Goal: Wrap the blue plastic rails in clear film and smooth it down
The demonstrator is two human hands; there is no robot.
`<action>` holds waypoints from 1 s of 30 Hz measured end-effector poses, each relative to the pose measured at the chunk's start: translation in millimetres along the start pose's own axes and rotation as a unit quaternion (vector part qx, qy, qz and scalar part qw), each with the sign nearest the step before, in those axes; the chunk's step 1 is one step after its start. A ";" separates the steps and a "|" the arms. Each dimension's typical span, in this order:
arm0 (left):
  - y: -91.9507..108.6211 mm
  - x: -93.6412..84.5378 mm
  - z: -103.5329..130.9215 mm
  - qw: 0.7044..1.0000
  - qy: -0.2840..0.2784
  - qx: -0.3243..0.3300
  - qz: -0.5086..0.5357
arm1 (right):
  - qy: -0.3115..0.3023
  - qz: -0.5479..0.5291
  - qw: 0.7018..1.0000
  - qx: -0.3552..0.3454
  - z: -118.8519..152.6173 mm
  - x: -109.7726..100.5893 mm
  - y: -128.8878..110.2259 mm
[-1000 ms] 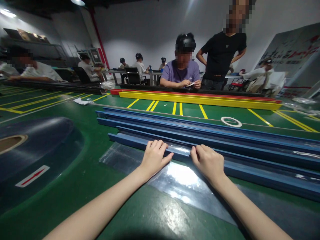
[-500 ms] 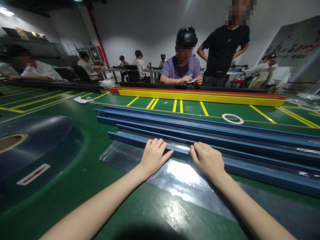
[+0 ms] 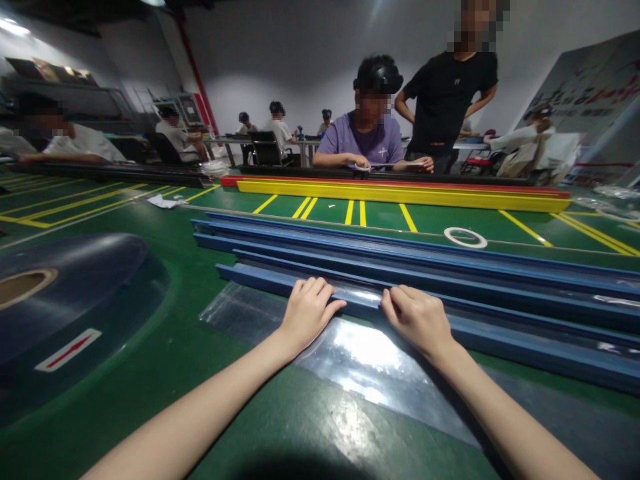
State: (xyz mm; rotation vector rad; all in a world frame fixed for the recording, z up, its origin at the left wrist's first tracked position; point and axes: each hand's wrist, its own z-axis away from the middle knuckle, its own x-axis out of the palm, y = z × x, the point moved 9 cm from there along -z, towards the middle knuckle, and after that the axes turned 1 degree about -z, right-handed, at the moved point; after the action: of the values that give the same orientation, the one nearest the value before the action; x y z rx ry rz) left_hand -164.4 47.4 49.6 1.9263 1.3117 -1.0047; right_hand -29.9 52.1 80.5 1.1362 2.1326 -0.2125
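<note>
My left hand [image 3: 308, 315] is closed over the near wall of the front blue plastic channel [image 3: 265, 278], fingers on the inner side and thumb along the outer face. A short way to the right, my right hand [image 3: 419, 320] is curled on the same channel's edge; its fingertips are mostly hidden. Clear film shows inside the channel between my hands. A wide strip of clear plastic film [image 3: 370, 350] lies on the green surface, running from the channel's front toward me and off to the right.
More blue channels [image 3: 320, 248] lie parallel just behind. Left stands a large roll of clear film [image 3: 100, 280] with a red arrow label [image 3: 69, 350]. Farther back are a white tape roll [image 3: 453, 233], a yellow profile [image 3: 380, 193] and a person in purple [image 3: 367, 140] holding a strip.
My hands stay almost in place on the channel; the right wrist shifts slightly. Across from me, the person in purple has spread their hands apart, a strip stretched between them.
</note>
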 end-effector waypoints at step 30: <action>-2.6 5.0 -0.6 0.999 -0.037 -0.015 -0.005 | -0.231 -0.217 0.933 0.172 4.6 30.3 33.2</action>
State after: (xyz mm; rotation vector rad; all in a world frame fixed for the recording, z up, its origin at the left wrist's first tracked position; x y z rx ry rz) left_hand -165.5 51.2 45.6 1.8457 1.2883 -1.0446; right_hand -12.8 90.3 63.2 0.6802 1.9218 -0.9901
